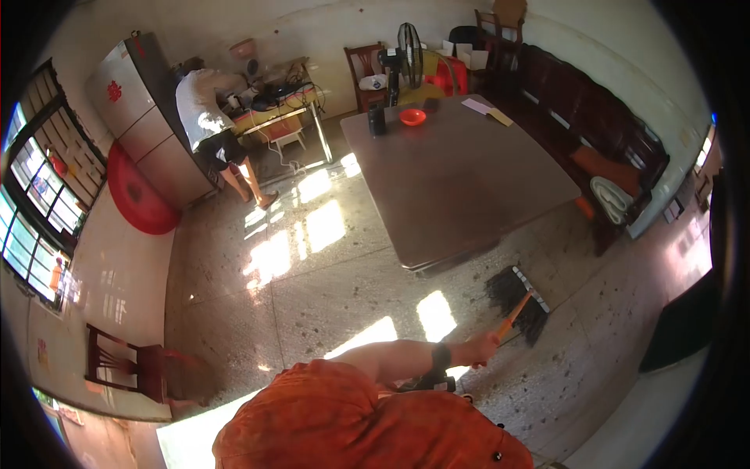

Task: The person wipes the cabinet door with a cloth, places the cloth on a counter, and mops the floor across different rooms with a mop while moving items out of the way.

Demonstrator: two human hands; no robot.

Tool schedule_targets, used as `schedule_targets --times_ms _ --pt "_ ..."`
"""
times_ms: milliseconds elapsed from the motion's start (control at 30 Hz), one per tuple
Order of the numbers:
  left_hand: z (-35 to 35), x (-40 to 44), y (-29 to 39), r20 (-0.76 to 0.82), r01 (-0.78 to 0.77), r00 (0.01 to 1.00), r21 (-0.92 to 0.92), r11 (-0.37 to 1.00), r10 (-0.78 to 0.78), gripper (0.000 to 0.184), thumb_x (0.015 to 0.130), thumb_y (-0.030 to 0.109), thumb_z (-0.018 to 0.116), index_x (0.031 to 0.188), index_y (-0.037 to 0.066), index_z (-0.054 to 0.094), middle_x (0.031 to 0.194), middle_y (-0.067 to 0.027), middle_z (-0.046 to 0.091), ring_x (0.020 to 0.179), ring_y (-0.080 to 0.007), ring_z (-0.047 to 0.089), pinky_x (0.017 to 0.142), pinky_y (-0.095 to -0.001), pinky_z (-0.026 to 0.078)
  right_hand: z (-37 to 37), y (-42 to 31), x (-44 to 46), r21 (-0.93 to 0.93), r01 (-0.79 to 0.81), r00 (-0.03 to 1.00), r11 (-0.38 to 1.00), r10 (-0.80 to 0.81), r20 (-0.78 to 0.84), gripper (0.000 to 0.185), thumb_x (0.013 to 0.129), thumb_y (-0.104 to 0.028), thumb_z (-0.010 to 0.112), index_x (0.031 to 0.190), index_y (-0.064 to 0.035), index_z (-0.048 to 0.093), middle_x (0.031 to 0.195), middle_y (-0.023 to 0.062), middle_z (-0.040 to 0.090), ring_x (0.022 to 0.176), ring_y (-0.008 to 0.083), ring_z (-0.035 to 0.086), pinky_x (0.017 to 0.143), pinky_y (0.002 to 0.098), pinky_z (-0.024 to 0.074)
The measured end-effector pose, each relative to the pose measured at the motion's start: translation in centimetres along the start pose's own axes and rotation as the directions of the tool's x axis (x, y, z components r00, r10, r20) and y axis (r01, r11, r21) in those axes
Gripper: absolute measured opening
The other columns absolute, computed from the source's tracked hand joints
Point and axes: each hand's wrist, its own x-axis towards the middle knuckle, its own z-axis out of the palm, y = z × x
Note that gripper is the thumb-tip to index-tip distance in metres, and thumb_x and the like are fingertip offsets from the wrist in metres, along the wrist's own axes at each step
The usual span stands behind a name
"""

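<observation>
My left arm reaches across my body to the right, a dark band on its wrist. My left hand [482, 349] is closed around the orange handle of a broom [534, 319]. The broom's wide head, with dark bristles and a pale strip along its top, is down at the floor [312, 293], right of the table's near corner. The bristles look smeared by motion. My right hand does not show; the orange shirt fills the bottom of the view. Something black lies partly hidden under my left forearm.
A brown table [469, 184] holds a red bowl [412, 117] and a black cylinder [376, 121]. A wooden bench [582, 102] lines the right wall. Another person [205, 105] bends over a cluttered desk beside the fridge [144, 125]. A chair [129, 367] stands at left.
</observation>
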Motion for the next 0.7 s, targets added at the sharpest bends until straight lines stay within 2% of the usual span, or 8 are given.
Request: schedule_targets --times_ms 200,300,333,367,433,600,667,700 --pt "7.8 6.5 8.0 -0.093 0.043 0.994 -0.142 0.989 -0.057 0.026 0.076 0.006 0.040 0.101 0.009 0.042 0.072 -0.0086 0.046 0.045 -0.0159 0.049 0.031 -0.0270 0.032 -13.0 5.7 4.8 -0.229 0.155 0.969 0.961 -0.102 0.227 0.041 0.080 -0.044 0.045 0.093 -0.0072 0.056 0.092 0.0169 0.059 0.086 0.0295 0.056 0.073 0.0438 0.0434" --pt "10.9 10.3 10.3 -0.057 0.013 0.998 -0.232 0.973 -0.027 0.024 0.076 0.005 0.039 0.099 0.009 0.042 0.068 -0.0080 0.045 0.044 -0.0154 0.048 0.031 -0.0285 0.031 -19.1 8.7 11.0 0.148 0.325 0.942 0.934 -0.305 -0.138 0.020 0.079 -0.024 0.049 0.086 -0.0046 0.048 0.070 0.0079 0.051 0.057 0.0197 0.055 0.046 0.0303 0.0469" --pt "11.9 11.0 11.4 -0.042 0.023 0.999 -0.240 0.971 -0.034 0.024 0.075 0.004 0.039 0.099 0.009 0.041 0.066 -0.0079 0.044 0.044 -0.0157 0.048 0.031 -0.0289 0.031 -22.6 4.0 12.3 0.587 -0.038 0.998 0.809 0.057 -0.014 0.023 0.080 -0.025 0.049 0.088 -0.0036 0.048 0.072 0.0086 0.052 0.056 0.0194 0.055 0.045 0.0298 0.0471" --pt "12.5 11.8 12.5 -0.026 0.032 0.999 -0.245 0.969 -0.040 0.024 0.075 0.004 0.039 0.099 0.009 0.040 0.064 -0.0077 0.043 0.044 -0.0161 0.047 0.031 -0.0293 0.031 -27.0 -2.0 13.4 0.886 -0.279 0.904 0.370 0.412 0.113 0.026 0.080 -0.026 0.049 0.091 -0.0027 0.048 0.073 0.0093 0.053 0.055 0.0192 0.055 0.045 0.0292 0.0473" --pt "13.5 13.6 14.0 -0.020 0.032 0.999 -0.227 0.973 -0.037 0.026 0.075 0.003 0.039 0.100 0.009 0.040 0.067 -0.0091 0.044 0.045 -0.0165 0.048 0.031 -0.0296 0.031 -31.1 -5.0 17.7 0.888 -0.186 0.965 0.422 0.247 0.085 0.037 0.082 -0.022 0.045 0.111 -0.0003 0.040 0.080 0.0119 0.053 0.055 0.0189 0.057 0.045 0.0285 0.0486" --pt "17.3 19.5 15.8 -0.072 -0.009 0.997 -0.265 0.964 -0.011 0.027 0.074 0.003 0.037 0.100 0.008 0.038 0.075 -0.0138 0.048 0.047 -0.0195 0.050 0.033 -0.0327 0.033 -37.6 -11.6 27.4 0.980 -0.172 0.984 0.103 0.066 0.166 0.035 0.084 -0.037 0.045 0.098 -0.0053 0.048 0.078 0.0090 0.054 0.060 0.0184 0.057 0.053 0.0296 0.0483" --pt "20.1 23.1 15.7 -0.394 -0.220 0.904 -0.100 0.970 0.165 0.025 0.075 0.007 0.042 0.100 0.009 0.043 0.072 -0.0125 0.052 0.050 -0.0264 0.054 0.039 -0.0383 0.042 -39.5 -11.3 31.3 0.956 -0.223 0.966 -0.189 -0.175 0.190 0.040 0.083 -0.040 0.044 0.103 -0.0058 0.044 0.081 0.0106 0.057 0.061 0.0186 0.058 0.043 0.0299 0.0454" --pt "19.5 18.5 21.0 -0.273 0.017 0.960 -0.166 0.986 -0.062 0.044 0.074 0.006 0.041 0.117 0.010 0.034 0.094 -0.0170 0.052 0.081 -0.0324 0.056 0.064 -0.0390 0.046 -40.8 -11.1 32.1 0.960 -0.217 0.968 -0.180 -0.169 0.187 0.040 0.083 -0.040 0.044 0.103 -0.0058 0.044 0.081 0.0106 0.057 0.061 0.0186 0.058 0.043 0.0299 0.0454"
